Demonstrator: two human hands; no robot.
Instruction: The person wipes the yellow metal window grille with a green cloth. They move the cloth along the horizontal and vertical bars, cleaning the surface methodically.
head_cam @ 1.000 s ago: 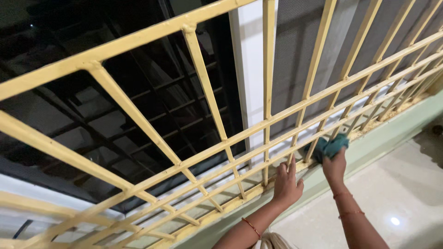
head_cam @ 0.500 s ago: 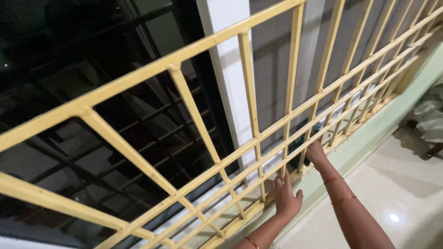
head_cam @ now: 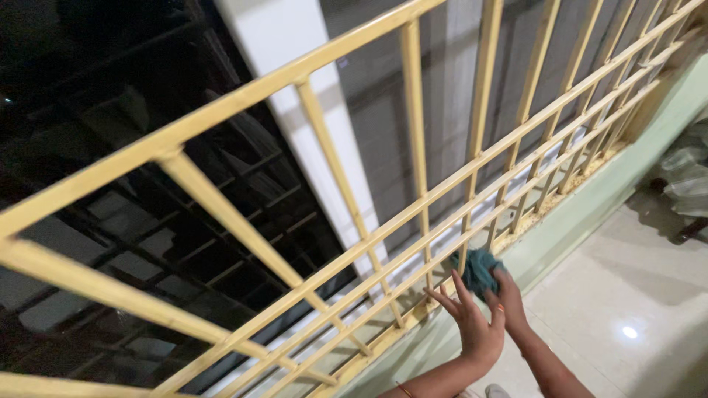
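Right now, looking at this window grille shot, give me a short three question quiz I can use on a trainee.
1. True or false: the right hand holds a teal cloth against the lower bars of the yellow grille.
2. Multiple choice: the left hand is A) gripping a vertical bar, B) open with fingers spread near the grille's bottom rail, C) resting flat on the floor.
3. Fill in: the ledge below the grille is pale ____.

Key: 1 true; 2 B; 3 green.
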